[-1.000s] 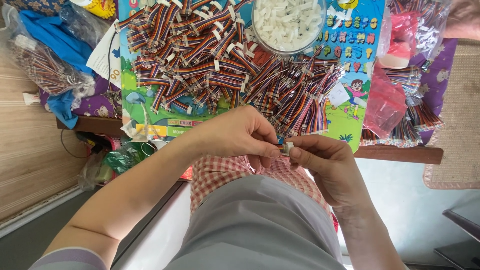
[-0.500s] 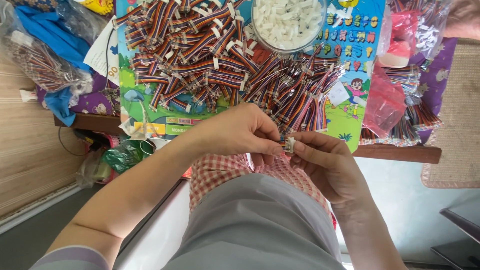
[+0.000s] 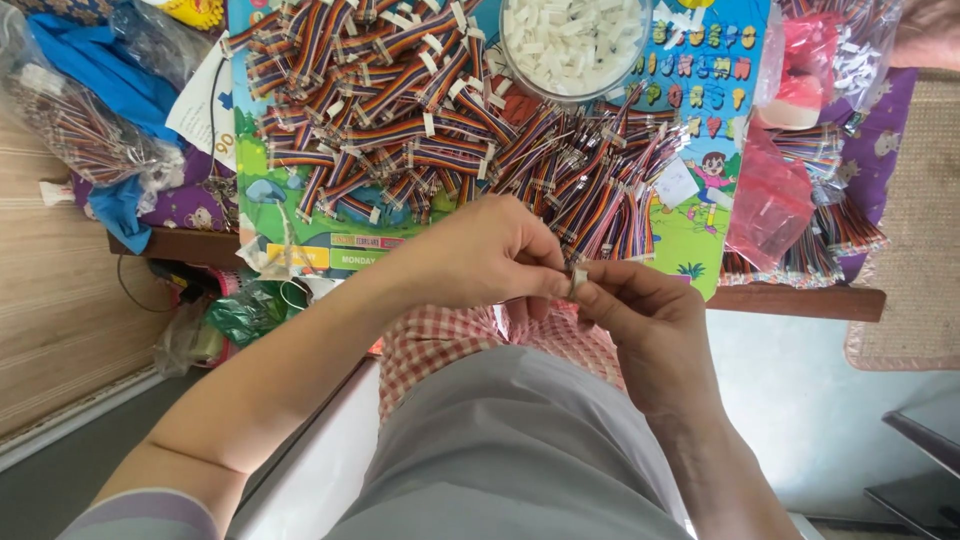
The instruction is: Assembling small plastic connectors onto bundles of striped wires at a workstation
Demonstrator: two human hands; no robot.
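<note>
Pinched between left hand (image 3: 490, 255) and right hand (image 3: 640, 320), a small white plastic connector (image 3: 578, 278) sits above the lap, near the heap of rainbow ribbon cables (image 3: 440, 130).

A clear bowl of white connectors (image 3: 575, 45) sits at top centre. Red plastic bags (image 3: 775, 190) lie right; blue cloth (image 3: 85, 60) upper left.

2 hands (image 3: 490, 255) (image 3: 645, 320) pinch 1 small connector (image 3: 577, 278), beyond them 1 round bowl (image 3: 575, 50) of white housings, 1 colourful mat (image 3: 715, 130), 2 red bags (image 3: 765, 205), and ribbon-cable pieces (image 3: 400, 120) too many to count.
</note>
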